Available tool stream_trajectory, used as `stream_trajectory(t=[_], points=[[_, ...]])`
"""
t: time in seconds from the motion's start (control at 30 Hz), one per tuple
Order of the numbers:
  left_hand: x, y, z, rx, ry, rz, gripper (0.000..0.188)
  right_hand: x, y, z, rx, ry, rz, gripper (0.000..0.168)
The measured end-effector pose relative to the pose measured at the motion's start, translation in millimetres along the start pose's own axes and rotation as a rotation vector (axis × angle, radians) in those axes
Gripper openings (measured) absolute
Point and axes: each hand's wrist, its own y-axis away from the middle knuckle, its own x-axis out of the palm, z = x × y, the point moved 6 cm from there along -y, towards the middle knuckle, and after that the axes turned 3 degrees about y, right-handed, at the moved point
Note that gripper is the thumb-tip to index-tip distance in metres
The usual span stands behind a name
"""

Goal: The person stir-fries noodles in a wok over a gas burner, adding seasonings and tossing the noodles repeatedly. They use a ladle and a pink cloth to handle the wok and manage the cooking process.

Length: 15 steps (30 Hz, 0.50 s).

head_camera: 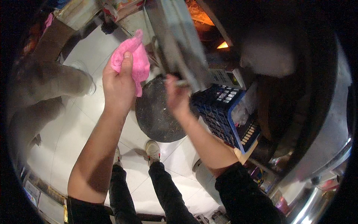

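A crumpled pink cloth [137, 60] is gripped in my left hand [120, 84], thumb on top, raised at the upper centre-left. My right hand [177, 96], blurred, has its fingers curled at the lower end of a long grey panel-like object [179, 36], also blurred, which slants up to the top edge. A pale, thin part shows by those fingers; whether they hold it or the panel cannot be made out. Below both hands lies a round dark surface [160, 112], speckled with crumbs or dirt.
A blue plastic crate [215, 114] with bagged items stands right of my right hand. A grey cylindrical container [207, 179] is near my right elbow. Another person's leg [61, 79] is at the left. Cardboard boxes [78, 14] are at the upper left. White tiles [84, 112] cover the floor.
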Motion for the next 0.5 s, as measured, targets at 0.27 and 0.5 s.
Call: stream_trajectory(t=[0.27, 0.5], points=[[16.8, -1.1, -43.9, 0.58, -0.525, 0.087, 0.032, 125.4, 53.3, -25.5, -0.597, 0.789, 0.427, 0.047], [14.9, -1.2, -38.5, 0.673, -0.805, 0.055, 0.04, 48.8, -40.9, -11.6, -0.36, 0.604, 0.635, 0.035]])
